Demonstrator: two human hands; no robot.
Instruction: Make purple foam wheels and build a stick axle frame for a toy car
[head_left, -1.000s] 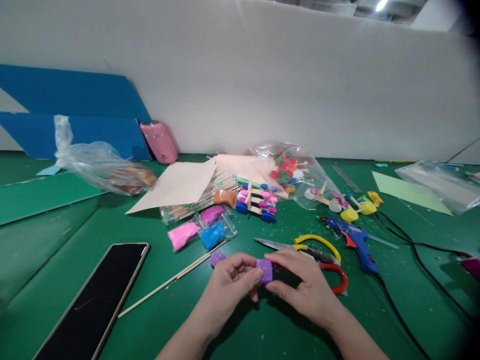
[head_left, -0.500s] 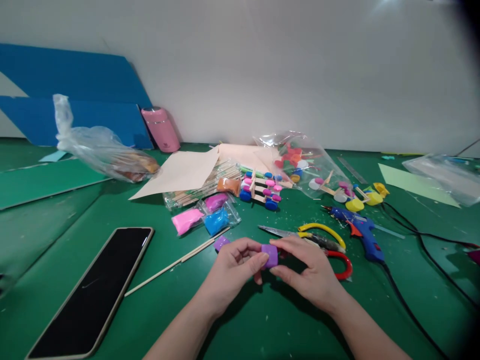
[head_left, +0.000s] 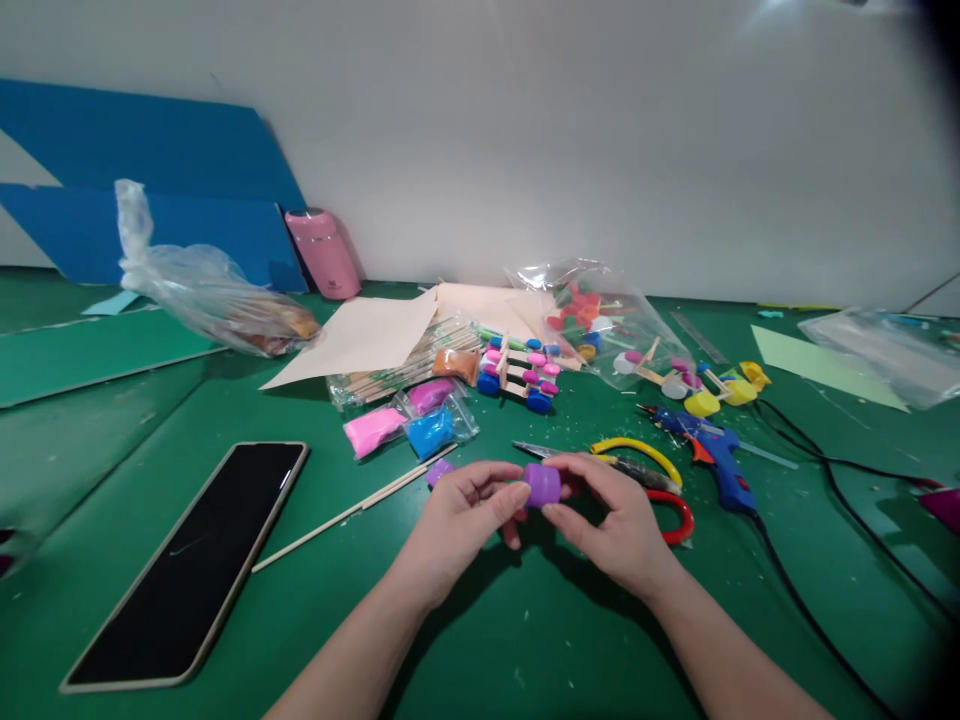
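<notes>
A purple bottle cap [head_left: 543, 485] is held between both hands just above the green table. My left hand [head_left: 472, 515] pinches its left side with thumb and fingers, while my right hand [head_left: 604, 505] grips its right side. Whether it is one cap or two pressed together, I cannot tell. Behind the left hand's knuckles a second purple cap [head_left: 439, 472] shows in part. Two thin wooden sticks [head_left: 352, 508] lie to the left of that hand. Beyond the right hand are scissors with a red handle [head_left: 679, 518] and pliers with a yellow grip [head_left: 637, 447], partly covered.
A phone [head_left: 187, 565] lies at left. Farther back are small bags of coloured clay [head_left: 431, 432], stick-and-cap cars [head_left: 517, 375], a clear bag of caps [head_left: 600, 310] and a pink bottle [head_left: 324, 253]. A blue glue gun [head_left: 705, 450] with its cable lies at right.
Both hands have shifted slightly with the purple cap, which has turned a little so more of its ridged side shows. The whole view has moved slightly.
</notes>
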